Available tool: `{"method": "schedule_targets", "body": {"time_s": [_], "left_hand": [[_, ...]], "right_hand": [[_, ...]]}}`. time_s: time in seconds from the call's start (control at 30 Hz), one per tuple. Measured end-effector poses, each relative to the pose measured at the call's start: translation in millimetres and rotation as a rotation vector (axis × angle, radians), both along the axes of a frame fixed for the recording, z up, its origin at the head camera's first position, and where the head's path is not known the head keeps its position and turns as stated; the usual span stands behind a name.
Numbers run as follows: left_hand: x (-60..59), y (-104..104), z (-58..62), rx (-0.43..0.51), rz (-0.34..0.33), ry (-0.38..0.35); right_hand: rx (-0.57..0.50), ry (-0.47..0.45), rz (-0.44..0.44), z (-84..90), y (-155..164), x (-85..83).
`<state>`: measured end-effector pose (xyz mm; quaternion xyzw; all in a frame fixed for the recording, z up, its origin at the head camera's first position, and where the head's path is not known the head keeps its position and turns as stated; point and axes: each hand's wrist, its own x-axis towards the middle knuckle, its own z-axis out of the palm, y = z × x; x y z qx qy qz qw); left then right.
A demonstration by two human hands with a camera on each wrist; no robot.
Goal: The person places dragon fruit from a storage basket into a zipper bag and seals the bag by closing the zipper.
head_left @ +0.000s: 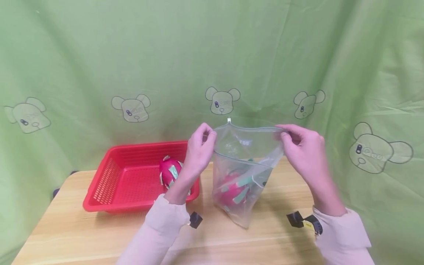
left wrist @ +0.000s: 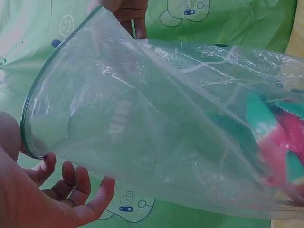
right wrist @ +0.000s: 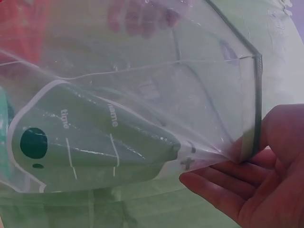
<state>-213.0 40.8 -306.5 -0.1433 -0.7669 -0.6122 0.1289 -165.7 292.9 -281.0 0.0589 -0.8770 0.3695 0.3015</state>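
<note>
Both hands hold a clear zip bag (head_left: 246, 163) upright by its mouth, which gapes wide between them. My left hand (head_left: 201, 147) pinches the left corner of the rim between thumb and fingers. At the opposite corner, the right hand (head_left: 306, 151) grips the edge the same way. Inside, low in the bag, lies a pink dragon fruit (head_left: 233, 193) with green scales, also seen through the plastic in the left wrist view. A white zip slider (head_left: 229, 120) sits on the far rim. Printed lettering and a green label patch (right wrist: 90, 137) show in the right wrist view.
A red plastic basket (head_left: 114, 206) stands left of the bag on the wooden table (head_left: 261, 243). Another dragon fruit (head_left: 169, 170) lies at its right end, partly behind the left forearm. A green curtain (head_left: 179, 55) with bear faces hangs behind the table.
</note>
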Motion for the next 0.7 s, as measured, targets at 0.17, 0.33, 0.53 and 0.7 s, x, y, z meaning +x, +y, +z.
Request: {"method": "schedule_targets", "body": {"time_s": [0.17,0.33,0.53,0.7], "left_hand": [[-2.5,-2,-1.5,-0.009,0.004,0.004],[-3.3,-2,-0.8,-0.021,-0.019,0.006],[-2.5,0,2.4,-0.044,-0.056,0.021],[-2.2,1,3.4,-0.089,-0.072,0.033]], "right_hand": [[0.041,-0.041,0.051,-0.5,1,-2.2],[0.221,-0.158,0.103,8.9,5,-1.4],[0.308,-0.238,0.156,21.6,3,-2.7],[0.244,-0.27,0.15,23.2,5,-1.8]]}}
